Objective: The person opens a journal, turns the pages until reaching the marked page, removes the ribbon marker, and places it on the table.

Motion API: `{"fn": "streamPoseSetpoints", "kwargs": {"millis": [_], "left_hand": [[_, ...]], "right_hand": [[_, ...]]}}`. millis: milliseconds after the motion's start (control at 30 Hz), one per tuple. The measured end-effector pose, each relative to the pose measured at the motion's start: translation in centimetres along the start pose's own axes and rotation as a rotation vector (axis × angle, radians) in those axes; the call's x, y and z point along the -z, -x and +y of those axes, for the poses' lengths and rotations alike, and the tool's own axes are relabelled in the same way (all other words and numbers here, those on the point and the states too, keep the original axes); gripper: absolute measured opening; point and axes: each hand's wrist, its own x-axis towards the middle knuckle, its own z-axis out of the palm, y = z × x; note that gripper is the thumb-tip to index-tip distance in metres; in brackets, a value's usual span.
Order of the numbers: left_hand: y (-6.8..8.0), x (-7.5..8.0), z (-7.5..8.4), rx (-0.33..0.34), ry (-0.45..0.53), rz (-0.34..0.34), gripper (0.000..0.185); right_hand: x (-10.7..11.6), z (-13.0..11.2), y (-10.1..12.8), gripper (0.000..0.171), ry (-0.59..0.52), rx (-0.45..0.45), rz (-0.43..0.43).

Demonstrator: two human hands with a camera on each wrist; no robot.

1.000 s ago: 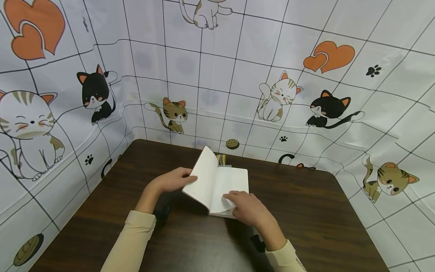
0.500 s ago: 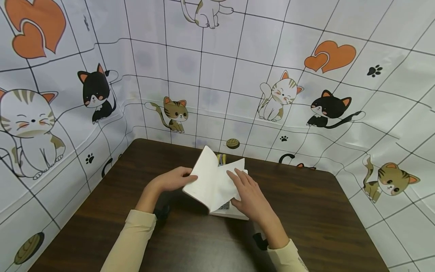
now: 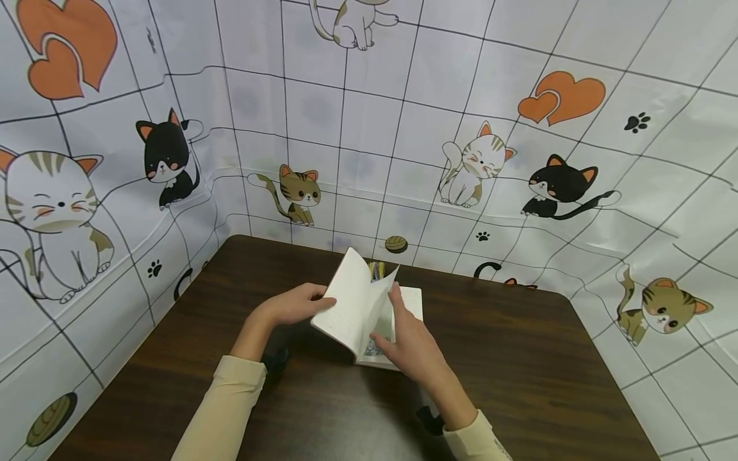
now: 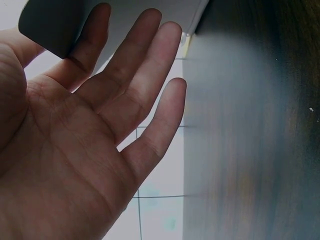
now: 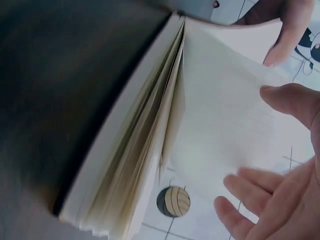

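Observation:
A white-paged book (image 3: pixel 352 301) lies open on the dark brown table (image 3: pixel 519 358). My left hand (image 3: pixel 291 306) props up its raised left half, thumb at the page edge. In the left wrist view the left hand (image 4: pixel 100 110) has straight fingers, and the index tip touches the dark cover (image 4: pixel 50 25). My right hand (image 3: pixel 406 339) presses with straight fingers against a single page (image 3: pixel 382 299) that stands nearly upright. A printed page (image 3: pixel 373 349) shows beneath it. Close up, the book's fanned page edges (image 5: pixel 150 150) fill the right wrist view, with the right hand (image 5: pixel 270 200) beside the lifted page.
Cat-patterned white sheeting (image 3: pixel 369 128) walls the table on the left, back and right. Something thin and yellow (image 3: pixel 376 269) pokes up just behind the book. Bare tabletop (image 3: pixel 144 371) lies to the left, right and front of the book.
My right hand has lifted one page from the right side and swept it up and leftward until it stands nearly upright. The left hand and the raised left half have stayed put.

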Motion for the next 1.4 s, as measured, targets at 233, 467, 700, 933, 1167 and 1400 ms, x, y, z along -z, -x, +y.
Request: {"fn": "streamPoseSetpoints", "kwargs": {"millis": [233,467,700,933,1167,1400], "left_hand": [[0.0,0.0,-0.1,0.011,0.002,0.003,0.045],[-0.2,-0.2,-0.2,0.007,0.0,0.01,0.05],[-0.3,-0.4,-0.3,0.059,0.041,0.027,0.061],[-0.3,-0.4,0.0,0.034,0.135,0.009,0.062],[-0.2,-0.2,0.1,0.01,0.049,0.006,0.047],[-0.2,0.0,0.2,-0.014,0.032,-0.007,0.041]], "right_hand": [[-1.1,-0.6,0.4,0.082,0.042,0.085,-0.094],[-1.8,-1.2,0.7,0.073,0.079,0.142,-0.127],[-2.5,-1.1,0.9,0.071,0.087,0.162,-0.184],[-2.6,-1.5,1.0,0.071,0.054,0.157,-0.221],[-2.2,-1.5,1.0,0.067,0.057,0.162,-0.224],[-1.5,-1.3,0.8,0.061,0.14,0.122,-0.08]]}}
